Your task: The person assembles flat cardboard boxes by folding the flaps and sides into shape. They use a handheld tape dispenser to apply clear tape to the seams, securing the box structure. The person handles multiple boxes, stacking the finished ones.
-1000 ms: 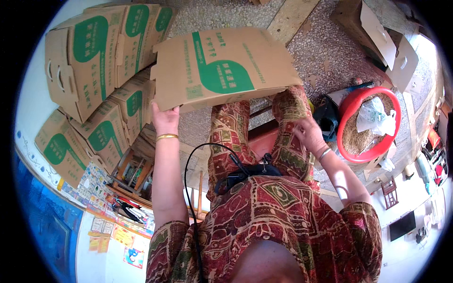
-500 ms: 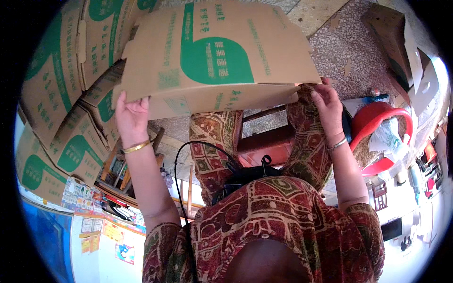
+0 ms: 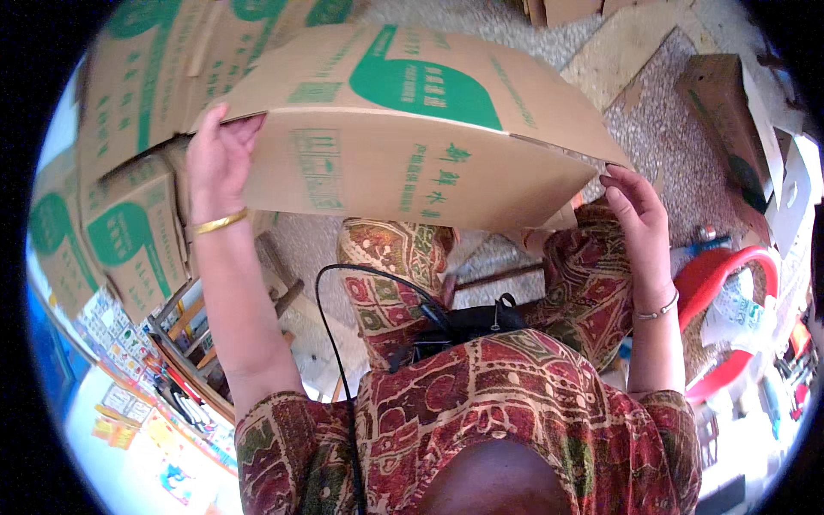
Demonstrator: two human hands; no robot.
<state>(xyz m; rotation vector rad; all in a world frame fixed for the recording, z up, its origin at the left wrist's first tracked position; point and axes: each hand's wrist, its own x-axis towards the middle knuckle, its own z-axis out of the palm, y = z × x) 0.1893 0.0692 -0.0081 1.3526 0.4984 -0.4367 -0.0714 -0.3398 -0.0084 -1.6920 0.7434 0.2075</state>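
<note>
A large brown cardboard box (image 3: 369, 167) with green print spans the space above my knees, its long side panel facing me and its top panel sloping away. My left hand (image 3: 221, 163) grips its left end, fingers curled over the corner by the upper fold. At the right end, my right hand (image 3: 637, 206) has its fingers bent on the corner, beside a gap between the top panel and the side. A small flap shows under that right corner. The inside of the box stays hidden.
Flattened cartons (image 3: 137, 112) with the same green print lean at the left. A red plastic tub (image 3: 712, 279) holding a clear bag stands at the right. Beyond it lies another brown carton (image 3: 717, 112). A black cable (image 3: 322, 300) hangs before my body.
The box has opened out from a flatter shape, so its side panel shows much taller. Both hands have moved apart; my left went up, while my right shifted right and slightly down.
</note>
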